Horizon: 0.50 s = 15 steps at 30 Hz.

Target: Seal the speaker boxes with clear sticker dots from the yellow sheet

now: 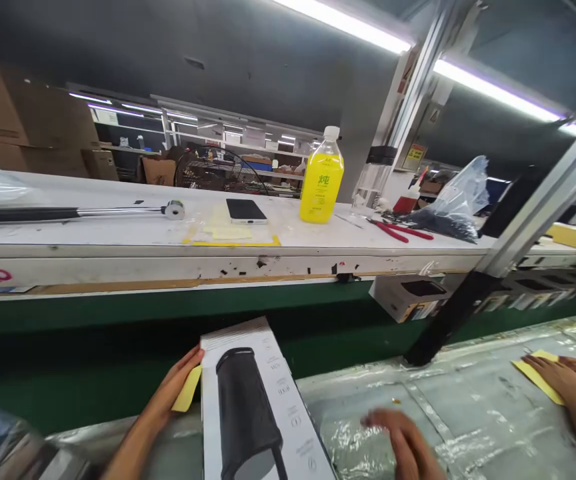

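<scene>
The left hand (175, 387) pinches a small yellow cloth (188, 390) against the left edge of a white rectangular product box (263, 400), which lies flat on the counter (418, 400) nearest the camera; the box is glossy card printed with a dark cylinder. The right hand (403, 443) is blurred, fingers loosely spread and holding nothing, just above the crinkled clear plastic film covering the counter. At far right, another person's hands (565, 377) press on a flat yellow sheet (538, 370). Beyond runs a green belt (118, 347) carrying a second small box (408, 297). On the white shelf (118, 233) behind stand a yellow-labelled plastic bottle (322, 180), a flat dark phone (246, 211) and red-handled pliers (401, 231).
</scene>
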Available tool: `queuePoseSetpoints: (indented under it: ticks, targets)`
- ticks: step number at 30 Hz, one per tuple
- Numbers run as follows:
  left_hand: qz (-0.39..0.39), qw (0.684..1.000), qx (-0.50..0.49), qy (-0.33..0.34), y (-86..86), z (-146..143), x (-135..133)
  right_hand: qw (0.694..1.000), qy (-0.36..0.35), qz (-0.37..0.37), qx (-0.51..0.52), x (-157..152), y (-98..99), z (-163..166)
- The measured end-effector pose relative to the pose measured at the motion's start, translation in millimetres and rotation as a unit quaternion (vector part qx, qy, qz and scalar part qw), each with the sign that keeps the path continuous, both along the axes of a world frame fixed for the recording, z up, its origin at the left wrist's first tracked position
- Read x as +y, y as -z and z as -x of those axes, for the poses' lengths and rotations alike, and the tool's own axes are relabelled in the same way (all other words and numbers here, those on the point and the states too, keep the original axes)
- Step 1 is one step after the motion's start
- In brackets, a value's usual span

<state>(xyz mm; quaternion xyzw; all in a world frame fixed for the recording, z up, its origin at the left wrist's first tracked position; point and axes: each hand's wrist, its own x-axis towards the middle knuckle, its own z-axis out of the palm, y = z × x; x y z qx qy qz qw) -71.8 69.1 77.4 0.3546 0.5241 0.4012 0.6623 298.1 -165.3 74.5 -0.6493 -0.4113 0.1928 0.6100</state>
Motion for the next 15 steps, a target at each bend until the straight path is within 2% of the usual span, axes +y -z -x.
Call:
queuePoseSetpoints:
  ticks: [2, 4, 8, 11, 15]
  targets:
    - [0.000, 1.000, 0.009, 0.017, -3.1, -6, -10, 0.995, -0.039, 0.038, 0.088, 22, -3.3, 8]
    - [0.008, 0.999, 0.027, 0.029, -6.5, -12, -22, 0.976, -0.097, 0.088, 0.172, 52, -1.2, 27]
    - [-0.001, 0.997, 0.030, 0.071, -15.9, -13, -43, 0.939, -0.220, 0.139, 0.224, 96, 3.4, 76]
    - [-0.033, 0.995, 0.018, 0.089, -31.6, -9, -54, 0.934, -0.251, 0.133, 0.216, 95, -9.4, 99]
    - [-0.145, 0.988, 0.009, 0.051, -66.6, 7, -75, 0.963, -0.225, 0.087, 0.118, 57, -32.2, 103]
